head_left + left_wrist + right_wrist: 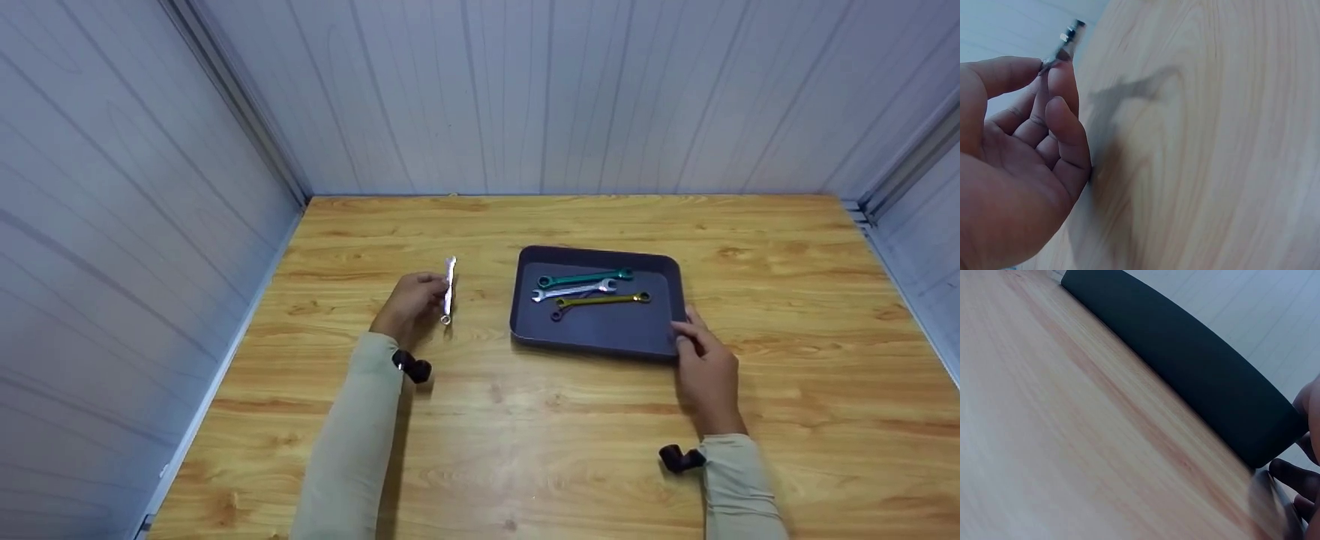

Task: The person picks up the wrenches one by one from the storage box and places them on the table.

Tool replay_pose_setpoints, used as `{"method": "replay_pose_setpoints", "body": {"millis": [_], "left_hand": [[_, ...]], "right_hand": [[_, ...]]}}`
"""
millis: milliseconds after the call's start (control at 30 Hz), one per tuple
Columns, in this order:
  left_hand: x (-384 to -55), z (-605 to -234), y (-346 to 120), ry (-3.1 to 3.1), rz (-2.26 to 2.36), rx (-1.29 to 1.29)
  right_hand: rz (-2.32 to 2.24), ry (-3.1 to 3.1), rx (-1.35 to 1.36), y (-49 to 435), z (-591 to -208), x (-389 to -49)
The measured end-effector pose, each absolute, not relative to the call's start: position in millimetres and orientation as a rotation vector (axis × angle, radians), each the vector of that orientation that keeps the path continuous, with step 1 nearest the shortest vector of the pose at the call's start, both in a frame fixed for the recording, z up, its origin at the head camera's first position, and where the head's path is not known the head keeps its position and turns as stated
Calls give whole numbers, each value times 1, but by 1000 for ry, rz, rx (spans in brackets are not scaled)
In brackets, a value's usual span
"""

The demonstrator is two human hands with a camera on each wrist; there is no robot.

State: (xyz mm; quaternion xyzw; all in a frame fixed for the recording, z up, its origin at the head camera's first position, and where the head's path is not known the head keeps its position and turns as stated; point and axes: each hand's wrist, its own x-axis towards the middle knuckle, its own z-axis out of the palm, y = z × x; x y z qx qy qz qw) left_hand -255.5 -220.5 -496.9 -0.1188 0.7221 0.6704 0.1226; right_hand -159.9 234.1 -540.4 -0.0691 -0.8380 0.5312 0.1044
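A shiny silver wrench [448, 291] is pinched between the thumb and fingers of my left hand [410, 301], left of the tray. Its shadow falls on the wood in the left wrist view, where the wrench [1067, 48] shows nearly end-on. My right hand [706, 373] grips the dark grey tray [592, 339] at its near right corner, thumb over the rim and fingers along the outside. Inside the tray lie a green wrench [585, 278], a silver wrench [574, 290] and a gold wrench [604, 300]. A dark wrench end [557, 315] pokes out beneath the gold one.
The wooden table [510, 450] carries the tray right of its middle. A pale panel wall [510, 97] rises along the back edge, with further panels at the left and right sides. Small black wrist cameras [681, 458] sit on both sleeves.
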Motion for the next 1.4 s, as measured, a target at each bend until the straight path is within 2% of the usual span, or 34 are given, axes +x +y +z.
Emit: {"method": "replay_pose_setpoints", "body": {"millis": [1100, 1400], "left_hand": [[-253, -503, -229, 2201, 1832, -444], [-253, -511, -232, 2134, 1945, -447]], "right_hand": [[1483, -2493, -185, 234, -543, -158], [1494, -2499, -201, 233, -541, -157]]}}
